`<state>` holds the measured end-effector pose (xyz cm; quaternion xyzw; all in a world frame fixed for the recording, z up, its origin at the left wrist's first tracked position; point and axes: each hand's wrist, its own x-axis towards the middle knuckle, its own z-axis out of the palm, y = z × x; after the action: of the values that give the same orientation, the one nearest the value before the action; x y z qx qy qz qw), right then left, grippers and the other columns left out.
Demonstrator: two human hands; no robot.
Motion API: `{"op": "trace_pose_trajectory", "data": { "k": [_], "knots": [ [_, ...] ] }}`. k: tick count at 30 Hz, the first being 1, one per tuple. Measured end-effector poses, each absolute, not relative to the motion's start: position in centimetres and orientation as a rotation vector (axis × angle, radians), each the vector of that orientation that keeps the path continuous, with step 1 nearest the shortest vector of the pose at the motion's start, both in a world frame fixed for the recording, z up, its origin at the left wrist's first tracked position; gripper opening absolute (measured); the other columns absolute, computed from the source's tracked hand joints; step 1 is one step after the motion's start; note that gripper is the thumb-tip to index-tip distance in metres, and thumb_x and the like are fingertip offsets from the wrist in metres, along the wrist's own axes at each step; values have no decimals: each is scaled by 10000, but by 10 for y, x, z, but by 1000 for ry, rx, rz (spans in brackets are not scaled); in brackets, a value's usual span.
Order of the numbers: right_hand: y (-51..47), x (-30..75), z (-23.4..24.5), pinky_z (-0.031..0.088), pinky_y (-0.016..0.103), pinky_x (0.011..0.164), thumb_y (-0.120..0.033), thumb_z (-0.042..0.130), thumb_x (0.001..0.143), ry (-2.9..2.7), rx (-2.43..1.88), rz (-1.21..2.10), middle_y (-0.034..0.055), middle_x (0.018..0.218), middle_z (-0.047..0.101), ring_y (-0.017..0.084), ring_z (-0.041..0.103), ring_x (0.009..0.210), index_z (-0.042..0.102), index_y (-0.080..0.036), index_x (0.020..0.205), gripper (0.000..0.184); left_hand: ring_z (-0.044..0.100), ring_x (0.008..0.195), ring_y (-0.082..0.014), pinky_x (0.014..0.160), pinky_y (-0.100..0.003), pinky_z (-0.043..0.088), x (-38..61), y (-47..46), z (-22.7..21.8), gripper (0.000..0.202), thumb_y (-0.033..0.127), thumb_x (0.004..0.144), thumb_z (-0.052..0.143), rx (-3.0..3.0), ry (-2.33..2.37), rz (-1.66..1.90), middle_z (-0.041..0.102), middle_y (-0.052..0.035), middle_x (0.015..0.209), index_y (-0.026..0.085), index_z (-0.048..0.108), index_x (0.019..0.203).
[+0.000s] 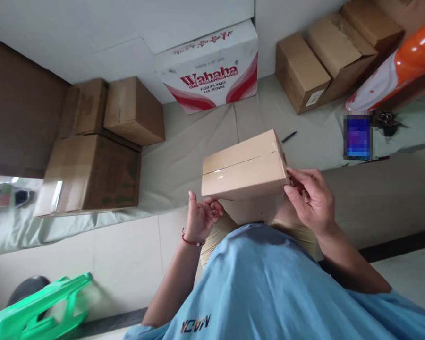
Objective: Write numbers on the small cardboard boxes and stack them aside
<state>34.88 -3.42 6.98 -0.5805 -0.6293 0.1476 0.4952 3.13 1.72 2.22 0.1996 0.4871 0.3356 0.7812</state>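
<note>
A storeroom or packing room: cardboard cartons (92,174) and a Wahaha water case (212,71) line the floor.

I have a single view, from the camera on the person's head. It faces forward and steeply down over the blue shirt (262,283), sitting close above the left hand (200,217), right hand (310,198) and small box (244,165); the cloth (184,156) lies farther off.
</note>
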Motion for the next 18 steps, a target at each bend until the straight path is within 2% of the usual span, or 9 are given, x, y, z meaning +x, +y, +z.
{"op": "trace_pose_trajectory", "data": {
  "k": [3, 6, 8, 11, 15, 18],
  "knots": [
    [-32, 352, 69, 609, 330, 757, -257, 691, 1041, -1558, -1391, 342, 81, 1201, 712, 203, 694, 966, 681, -337, 1495, 461, 511, 514, -98, 488, -194, 404, 31, 18, 23, 842, 909, 887, 611, 494, 1107, 883, 609, -23, 587, 117, 862, 1023],
    [-30, 357, 65, 607, 390, 848, -319, 670, 1057, -1564, -1426, 345, 101, 1263, 698, 239, 694, 1050, 646, -336, 1538, 482, 581, 677, -102, 635, -193, 500, 32, 16, 22, 701, 838, 795, 798, 585, 1171, 1022, 669, -25, 728, 172, 888, 993],
    [-29, 359, 60, 606, 419, 888, -382, 664, 1061, -1520, -1474, 390, 112, 1305, 672, 250, 697, 1071, 628, -329, 1555, 499, 675, 927, -153, 785, -222, 557, 34, 14, 22, 644, 815, 806, 809, 633, 1182, 1077, 763, -72, 1001, 203, 892, 987],
    [-30, 361, 55, 611, 417, 883, -488, 667, 1050, -1456, -1529, 522, 117, 1315, 654, 247, 711, 1043, 625, -307, 1555, 538, 674, 1225, -237, 948, -310, 573, 36, 11, 26, 601, 795, 888, 743, 664, 1106, 1070, 754, -87, 1360, 277, 869, 1165],
    [-32, 358, 54, 614, 368, 830, -558, 645, 1053, -1354, -1519, 686, 108, 1274, 667, 230, 707, 1017, 654, -290, 1531, 548, 680, 1255, -240, 987, -351, 572, 36, 9, 33, 536, 754, 954, 691, 674, 1032, 1071, 747, -52, 1433, 343, 825, 1272],
    [-33, 358, 54, 624, 388, 894, -598, 549, 1087, -1323, -1488, 715, 115, 1317, 673, 260, 704, 1138, 652, -301, 1536, 548, 696, 1211, -211, 991, -322, 575, 35, 10, 36, 555, 767, 941, 689, 662, 1009, 1087, 773, -41, 1388, 340, 828, 1267]
  ]
}}
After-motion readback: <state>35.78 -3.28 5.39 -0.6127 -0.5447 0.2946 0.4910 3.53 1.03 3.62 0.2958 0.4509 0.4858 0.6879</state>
